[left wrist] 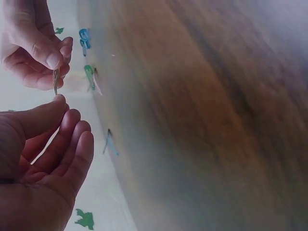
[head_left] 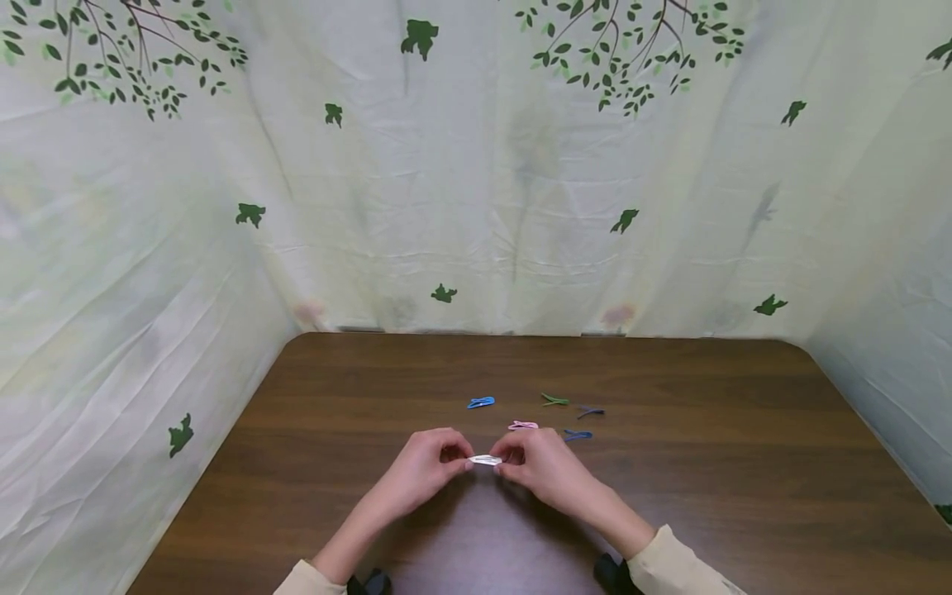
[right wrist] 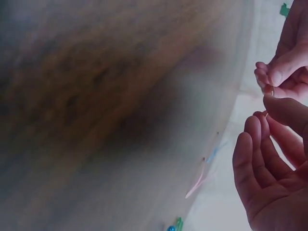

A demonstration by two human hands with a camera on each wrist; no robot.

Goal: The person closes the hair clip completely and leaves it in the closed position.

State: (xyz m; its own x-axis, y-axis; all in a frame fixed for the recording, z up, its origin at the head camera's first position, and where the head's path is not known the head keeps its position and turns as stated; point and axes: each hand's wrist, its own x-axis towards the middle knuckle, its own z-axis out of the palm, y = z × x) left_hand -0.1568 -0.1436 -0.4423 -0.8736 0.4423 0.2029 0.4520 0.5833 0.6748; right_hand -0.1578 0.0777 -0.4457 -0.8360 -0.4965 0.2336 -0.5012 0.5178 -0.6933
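Note:
A white snap hair clip (head_left: pixel 486 459) is held level just above the table, between my two hands. My left hand (head_left: pixel 430 464) pinches its left end with thumb and forefinger. At the other end, the thumb and forefinger of my right hand (head_left: pixel 546 469) grip it. In the left wrist view the hair clip (left wrist: pixel 55 82) shows edge-on as a thin strip. Fingertips cover most of it in the right wrist view. Just beyond my right hand lies a pink hair clip (head_left: pixel 523 426), with a blue hair clip (head_left: pixel 578 435) beside it.
Farther back on the brown wooden table (head_left: pixel 357 372) are a light blue clip (head_left: pixel 480 402), a green clip (head_left: pixel 554 400) and a dark blue-grey clip (head_left: pixel 591 411). Pale cloth with leaf prints (head_left: pixel 476 207) hangs behind the table and along both sides.

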